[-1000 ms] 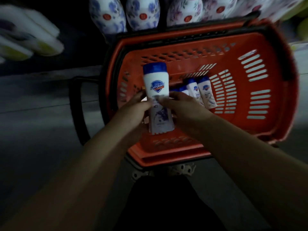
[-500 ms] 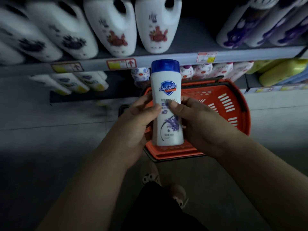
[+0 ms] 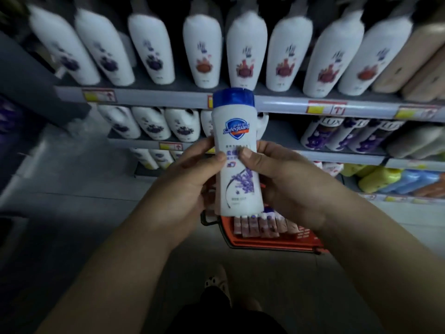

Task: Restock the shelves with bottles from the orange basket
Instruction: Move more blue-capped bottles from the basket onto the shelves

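Held item: white plastic bottle with blue cap (image 3: 237,186), Safeguard shield label facing the camera, upright, held in the air before the shelving.
Left grip (image 3: 190,182): clamped on the bottle's side from 9 o'clock.
Right grip (image 3: 286,179): clamped on the same bottle's side from 3 o'clock.
Source: orange plastic basket (image 3: 265,244) on the grey floor (image 3: 84,213), at 6 o'clock of the bottle; a row of packs (image 3: 260,225) shows inside (type too blurred to confirm).
Destination: grey metal shelves (image 3: 168,98) at 12 o'clock, upper tier filled with tall white pump bottles (image 3: 202,44).
Done: one bottle lifted clear of the basket.
Outstanding: this bottle is not yet shelved and no matching slot is identifiable. The basket is not empty, so the task is judged well short of complete.
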